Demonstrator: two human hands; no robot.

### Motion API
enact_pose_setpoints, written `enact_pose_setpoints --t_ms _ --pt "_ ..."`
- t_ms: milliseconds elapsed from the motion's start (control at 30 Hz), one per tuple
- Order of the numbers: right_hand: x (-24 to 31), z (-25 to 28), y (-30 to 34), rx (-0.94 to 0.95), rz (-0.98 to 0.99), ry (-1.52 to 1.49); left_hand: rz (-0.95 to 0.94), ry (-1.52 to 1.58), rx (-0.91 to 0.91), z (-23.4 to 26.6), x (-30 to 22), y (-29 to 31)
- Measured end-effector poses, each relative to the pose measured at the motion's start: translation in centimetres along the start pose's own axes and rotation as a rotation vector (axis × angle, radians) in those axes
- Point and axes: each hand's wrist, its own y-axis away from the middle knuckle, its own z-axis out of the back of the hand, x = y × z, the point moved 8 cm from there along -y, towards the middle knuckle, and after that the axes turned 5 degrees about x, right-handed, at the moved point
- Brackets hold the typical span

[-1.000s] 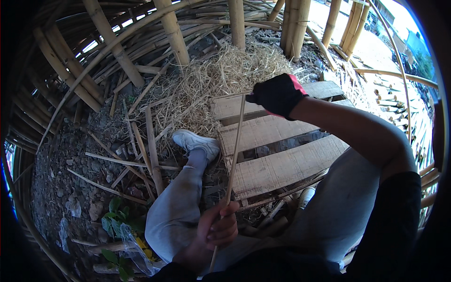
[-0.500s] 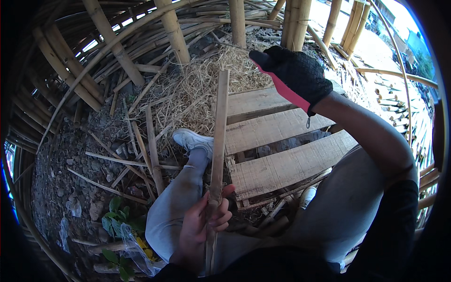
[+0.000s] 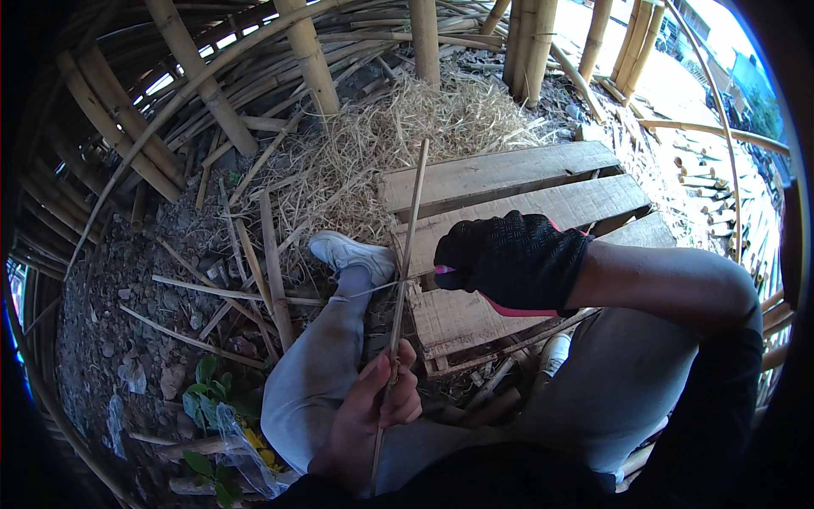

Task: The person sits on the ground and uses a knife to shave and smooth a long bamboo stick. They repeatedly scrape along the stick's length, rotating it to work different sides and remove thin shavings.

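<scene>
My bare left hand [image 3: 386, 394] is closed around the lower part of a long bamboo strip [image 3: 410, 229], which stands nearly upright between my legs with its narrow edge toward me. My right hand [image 3: 509, 259], in a black and red work glove, is closed on a knife [image 3: 443, 269]. Only a bit of its pinkish handle shows; its thin blade reaches left and lies across the strip, above my left hand. The glove is over a low wooden slatted platform [image 3: 500, 178]. Most of the knife's handle is hidden in the glove.
Bamboo shavings [image 3: 373, 140] are heaped behind the platform. Upright bamboo poles [image 3: 424, 42] stand at the back, with stacked poles behind. Loose bamboo sticks [image 3: 271, 263] lie on stony ground at left, near a green plant [image 3: 203, 399] and clear plastic. My left shoe [image 3: 343, 254] is beside the platform.
My right hand has come down and toward me from above the platform's far side, bringing the knife to the strip. The strip has turned from its broad face to its narrow edge.
</scene>
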Motion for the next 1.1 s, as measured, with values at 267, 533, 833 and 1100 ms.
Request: enact_pose_setpoints --t_ms 267,533,833,1100 --pt "0.7 -2.7 -1.4 0.045 0.16 0.129 0.013 -0.042 -0.154 0.8 -0.1 0.5" --pt "1.4 -3.4 -2.5 0.208 0.038 0.041 -0.053 -0.017 -0.162 0.9 -0.7 0.6" --pt "4.8 -2.7 -1.3 -0.331 0.255 0.329 -0.071 0.112 -0.095 -0.6 0.9 0.4" --pt "3.4 -2.4 -2.6 -0.311 0.223 0.309 -0.111 0.129 -0.157 -0.6 0.5 0.2"
